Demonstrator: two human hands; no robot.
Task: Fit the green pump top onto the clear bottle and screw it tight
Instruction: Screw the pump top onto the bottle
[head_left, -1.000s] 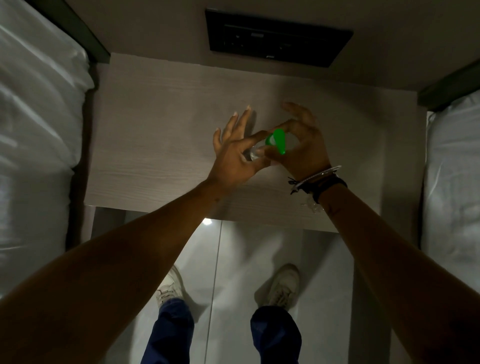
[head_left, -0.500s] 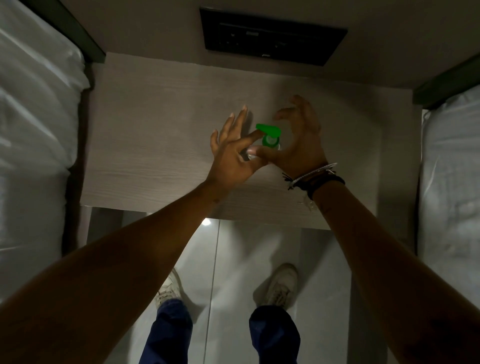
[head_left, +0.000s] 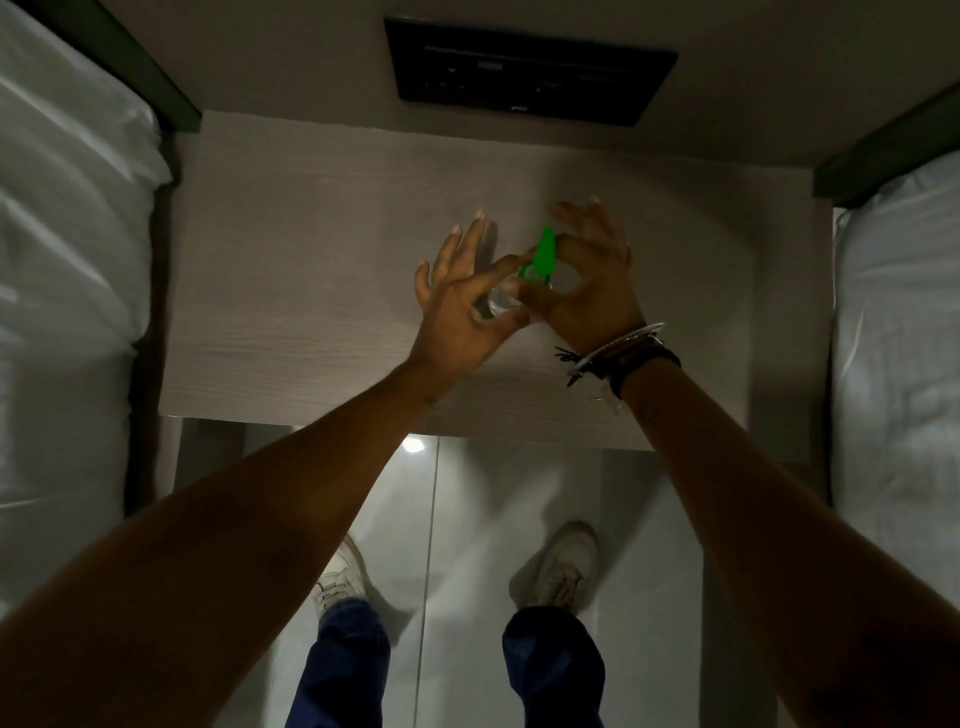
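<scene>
The clear bottle (head_left: 497, 301) is held above the wooden bedside table (head_left: 291, 291), mostly hidden between my hands. My left hand (head_left: 457, 306) pinches it with thumb and forefinger, the other fingers spread upward. The green pump top (head_left: 544, 255) sits on the bottle's neck, its nozzle pointing away from me. My right hand (head_left: 587, 291) grips the pump's collar with thumb and forefinger, remaining fingers fanned out. Whether the collar is seated fully on the neck is hidden.
White bedding flanks the table, one bed on the left (head_left: 67, 291) and one on the right (head_left: 898, 332). A black switch panel (head_left: 530, 78) is set in the wall behind. My shoes (head_left: 563, 566) stand on glossy floor below the table's front edge.
The green pump's nozzle has turned between frames: from slanting toward me, to lying sideways, to pointing away now. My right fingers shifted around the collar. My left hand stayed put.
</scene>
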